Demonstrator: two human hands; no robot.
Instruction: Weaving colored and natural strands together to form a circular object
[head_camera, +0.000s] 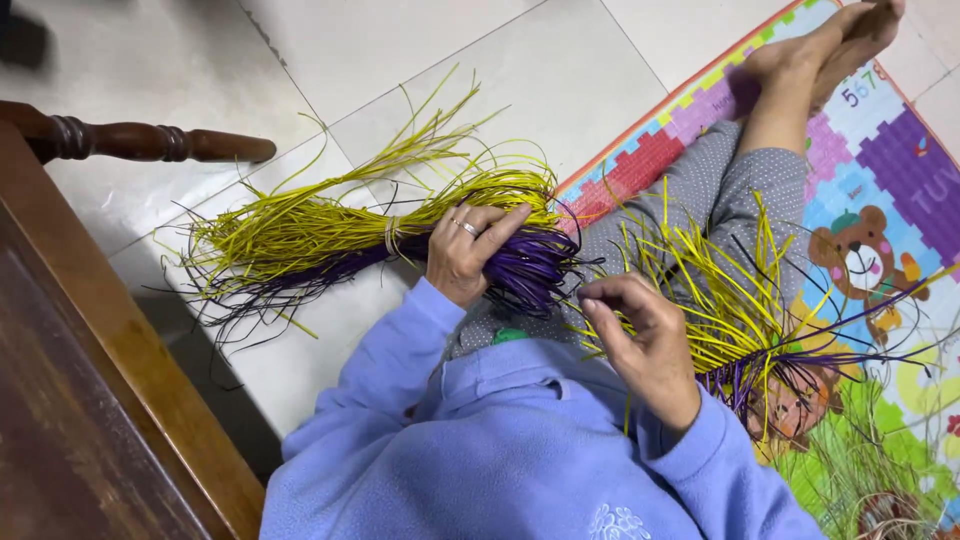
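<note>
Item: tied bundle of yellow and purple strips, lying across pale floor tiles beside the lap, bound near the middle by a pale band. Loose ends fanned toward the wooden furniture edge at one side, looped ends under the hand at the other.

Left hand: ringed, fingers curled down over the looped end of the bundle, gripping a clutch of strips where yellow meets purple.

Right hand: raised over the lap, thumb and forefinger pinched together; probably nipping one thin strip, too fine to confirm.

Second lot: half-worked piece, yellow strips standing up and outward, purple strands gathered at the base, resting on the lap against the grey trouser leg.

Risks, as judged: strips slipping loose from the band if pulled sideways; thin strands tangling between the two lots, set near each other; upright yellow ends springy, likely to flick toward the face or snag the blue sleeve.

Room: open tile beyond the bundle, well clear. Turned wooden leg and furniture edge close on the left, limiting sweep there. Coloured play mat on the right, its border just beside the leg; more loose strands at its lower corner.
</note>
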